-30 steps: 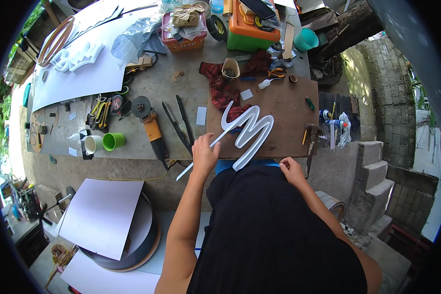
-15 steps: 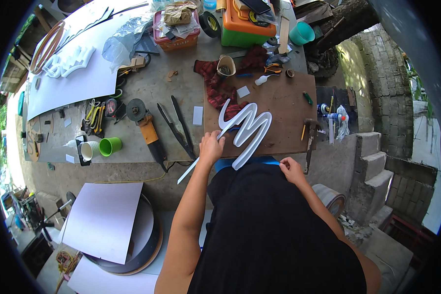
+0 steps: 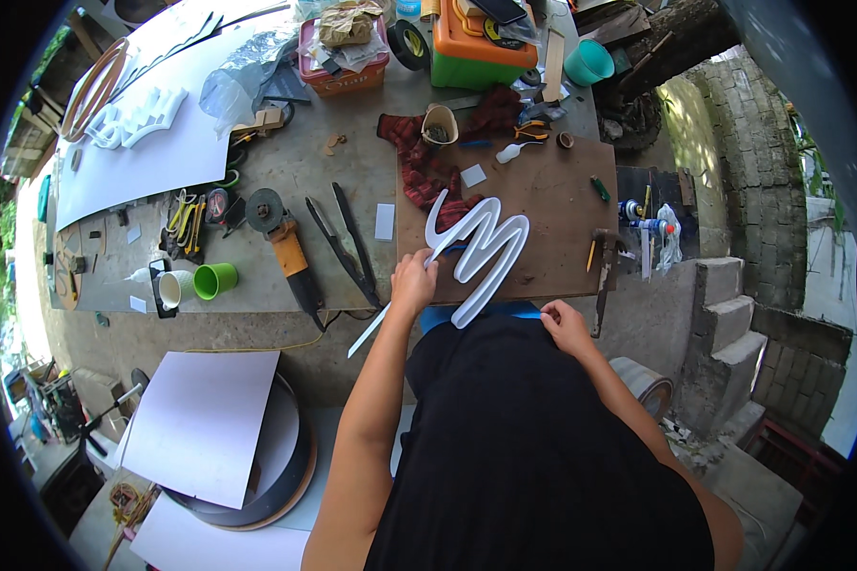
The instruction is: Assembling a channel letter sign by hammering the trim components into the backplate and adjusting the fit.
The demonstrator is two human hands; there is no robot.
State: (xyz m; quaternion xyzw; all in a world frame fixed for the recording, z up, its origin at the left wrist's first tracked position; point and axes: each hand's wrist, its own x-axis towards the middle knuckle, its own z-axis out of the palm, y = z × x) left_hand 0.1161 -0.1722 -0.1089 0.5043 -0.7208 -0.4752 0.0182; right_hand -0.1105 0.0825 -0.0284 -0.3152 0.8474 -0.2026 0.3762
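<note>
A white zigzag shape (image 3: 490, 249), bent from an upright strip like a looping letter, lies on the brown board (image 3: 557, 209) by the near table edge. At its left side my left hand (image 3: 413, 284) is closed on a narrow white strip (image 3: 367, 333), whose lower end sticks out toward me past the edge. Whether the strip is joined to the shape is hidden by the fingers. My right hand (image 3: 566, 325) rests at the lap beside a blue surface (image 3: 519, 310), its fingers curled together; anything between them is too small to make out.
Left of the board lie long black-handled pliers or shears (image 3: 345, 243) and an angle grinder (image 3: 290, 257). A green cup (image 3: 215, 280) stands farther left. Red-black gloves (image 3: 419, 167) lie behind the shape, and a hammer (image 3: 604, 271) sits at the right edge.
Both hands keep nearly the same places. The strip's lower end has shifted very slightly upward and right; the zigzag shape stays put.
</note>
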